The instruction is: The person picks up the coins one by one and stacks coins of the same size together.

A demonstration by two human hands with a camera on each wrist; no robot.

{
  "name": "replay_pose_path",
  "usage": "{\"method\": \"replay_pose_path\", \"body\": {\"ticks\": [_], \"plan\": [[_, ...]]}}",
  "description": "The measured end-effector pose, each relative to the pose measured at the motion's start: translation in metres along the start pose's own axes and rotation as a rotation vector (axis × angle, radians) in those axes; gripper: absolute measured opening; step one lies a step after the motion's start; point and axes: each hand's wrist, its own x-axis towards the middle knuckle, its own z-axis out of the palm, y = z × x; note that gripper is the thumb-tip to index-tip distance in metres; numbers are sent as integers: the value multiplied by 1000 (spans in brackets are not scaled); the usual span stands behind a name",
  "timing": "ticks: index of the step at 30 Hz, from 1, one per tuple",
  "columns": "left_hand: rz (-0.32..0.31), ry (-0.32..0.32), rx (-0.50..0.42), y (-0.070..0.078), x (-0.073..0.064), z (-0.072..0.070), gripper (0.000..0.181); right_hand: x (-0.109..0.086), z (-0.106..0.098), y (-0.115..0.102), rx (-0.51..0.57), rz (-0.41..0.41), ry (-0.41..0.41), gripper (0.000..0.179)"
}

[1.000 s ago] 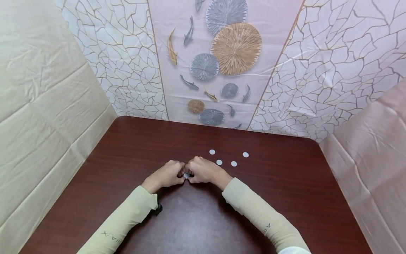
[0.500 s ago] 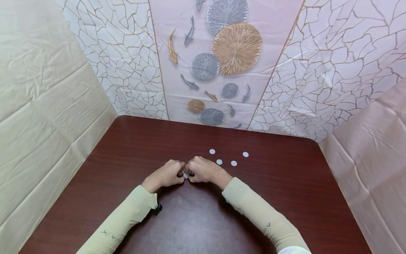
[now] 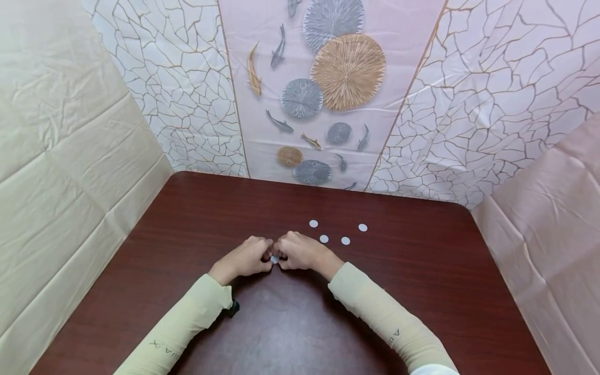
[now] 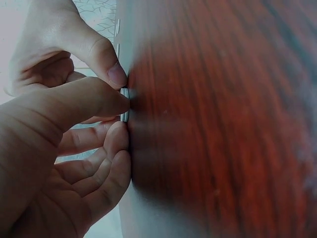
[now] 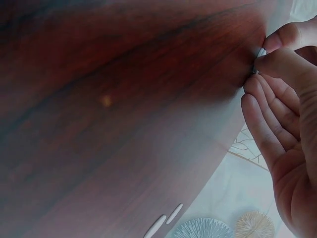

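Observation:
In the head view my left hand (image 3: 248, 256) and right hand (image 3: 299, 251) meet over the middle of the table, knuckles nearly together. Between them sits a small white round disc (image 3: 275, 259), its pale top showing between the thumbs. From the left wrist view, this disc (image 4: 124, 118) has a thin layered edge, like a short stack, low at the tabletop. Thumb and fingers of each hand pinch it from either side. The right wrist view shows its edge (image 5: 261, 51) between the two thumbs; the rest is hidden by fingers.
Several similar white discs lie flat beyond my right hand, among them a nearer disc (image 3: 324, 239) and one farther right (image 3: 363, 227). The dark red-brown wooden table (image 3: 422, 291) ends at a patterned cloth backdrop (image 3: 300, 130), with plain cloth walls on both sides.

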Motion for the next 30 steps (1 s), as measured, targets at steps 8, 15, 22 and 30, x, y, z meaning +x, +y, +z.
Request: {"method": "replay_pose_path", "body": {"ticks": [8, 15, 22, 30], "plan": [[12, 10, -7, 0, -1, 1, 13, 0, 1, 0, -10, 7, -1, 13], [15, 8, -14, 0, -1, 1, 13, -1, 2, 2, -13, -20, 8, 13], [-4, 9, -19, 1, -2, 0, 13, 1, 1, 3, 0, -33, -9, 13], [8, 16, 6, 2, 0, 1, 14, -5, -7, 6, 41, -14, -21, 18]]}}
